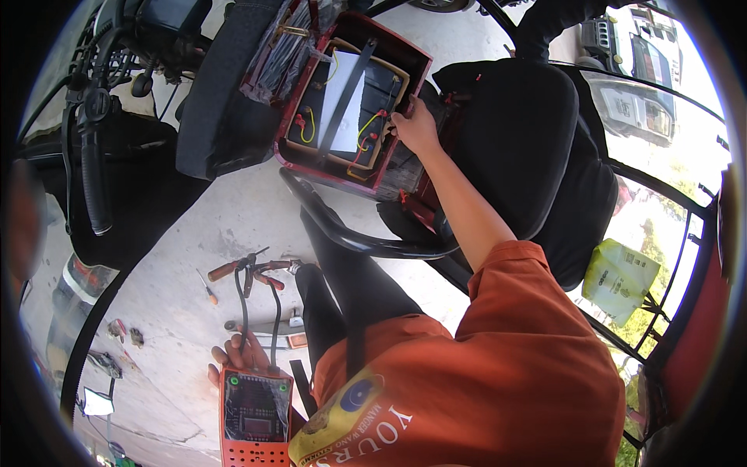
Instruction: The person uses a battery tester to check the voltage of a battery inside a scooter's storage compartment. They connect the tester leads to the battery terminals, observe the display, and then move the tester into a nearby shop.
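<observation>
My left hand point(240, 356) holds an orange handheld battery tester point(257, 405) with a dark face and two green lights. Two black leads rise from its top to clamps point(250, 272) with reddish-brown handles, hanging above the floor. Up ahead, my right hand point(417, 128) reaches over the right side of an open red metal box point(289, 148), its fingers bent at the inner edge; what they pinch, if anything, is hidden. Inside sit dark batteries point(378, 86) with a white sheet point(342, 117), a black strap point(350, 97) across them, and yellow wires point(366, 134) at red terminals.
Black seats stand left point(226, 86) and right point(510, 140) of the box. A curved black tube point(350, 233) crosses below it. A handlebar point(95, 171) is at far left. A screwdriver point(208, 288) lies on the concrete floor. A yellow-green bag point(620, 280) hangs at right.
</observation>
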Demonstrator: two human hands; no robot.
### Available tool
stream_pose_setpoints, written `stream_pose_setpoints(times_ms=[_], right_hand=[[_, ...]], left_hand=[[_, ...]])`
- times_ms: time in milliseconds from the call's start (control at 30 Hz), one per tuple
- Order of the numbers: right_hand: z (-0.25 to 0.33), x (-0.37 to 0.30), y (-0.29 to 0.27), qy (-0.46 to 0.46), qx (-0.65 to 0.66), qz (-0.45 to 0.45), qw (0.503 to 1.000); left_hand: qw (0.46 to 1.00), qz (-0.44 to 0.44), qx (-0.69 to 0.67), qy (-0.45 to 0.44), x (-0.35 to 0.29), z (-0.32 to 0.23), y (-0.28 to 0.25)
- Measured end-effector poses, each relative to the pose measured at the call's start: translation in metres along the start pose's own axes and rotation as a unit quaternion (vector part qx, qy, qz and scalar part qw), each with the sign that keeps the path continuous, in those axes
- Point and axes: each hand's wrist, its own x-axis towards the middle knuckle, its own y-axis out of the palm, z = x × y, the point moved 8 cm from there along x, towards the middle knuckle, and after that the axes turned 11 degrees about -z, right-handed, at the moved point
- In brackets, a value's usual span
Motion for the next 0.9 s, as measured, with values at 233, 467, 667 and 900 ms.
stream_pose_setpoints(times_ms=[233,467,667,900], right_hand=[[-0.027,0.057,0.018,0.027,-0.012,-0.054,0.998],[-0.012,0.076,0.028,0.089,-0.073,0.037,0.993],[-0.019,0.106,0.079,-0.068,-0.228,0.046,0.970],[-0.022,0.110,0.109,0.001,-0.218,0.044,0.975]], left_hand=[[0.987,-0.156,0.015,0.029,-0.010,-0.012,-0.014],[0.990,0.078,0.110,0.041,-0.025,0.001,0.048],[0.998,-0.040,-0.002,-0.048,-0.018,0.004,-0.001],[0.999,0.037,-0.020,-0.006,-0.007,0.021,-0.028]])
